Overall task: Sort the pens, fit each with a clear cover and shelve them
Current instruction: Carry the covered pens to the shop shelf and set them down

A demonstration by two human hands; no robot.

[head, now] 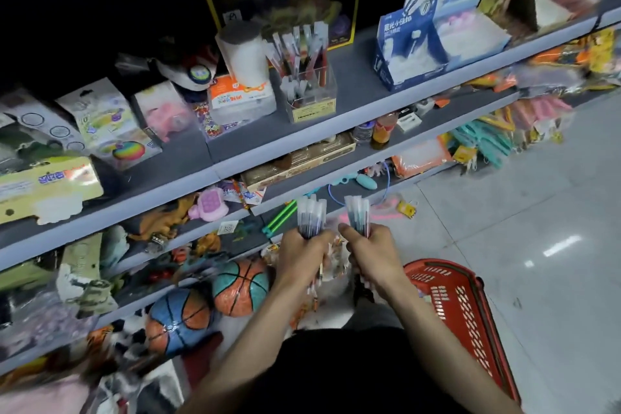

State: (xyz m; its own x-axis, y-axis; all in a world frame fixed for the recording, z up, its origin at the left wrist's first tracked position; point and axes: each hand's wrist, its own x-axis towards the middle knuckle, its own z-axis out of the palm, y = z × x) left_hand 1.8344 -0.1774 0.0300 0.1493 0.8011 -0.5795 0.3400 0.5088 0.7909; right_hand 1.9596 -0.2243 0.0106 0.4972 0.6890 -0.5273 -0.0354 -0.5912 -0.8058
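Note:
My left hand [304,255] grips an upright bundle of covered pens [311,217], dark barrels inside clear sleeves. My right hand [371,250] grips a second such bundle [359,215] beside it. Both bundles are held side by side in front of the lower shelves. Up on the grey shelf [353,104] a clear acrylic pen holder [311,91] contains several more sleeved pens, red and dark, standing upright. The holder is well above and slightly left of my hands.
A red shopping basket [460,306] sits on the tiled floor at my right. Basketballs [208,299] and toys crowd the lower shelves. A white roll [243,54] and a small box [240,94] flank the holder's left; blue cartons [410,44] stand to its right.

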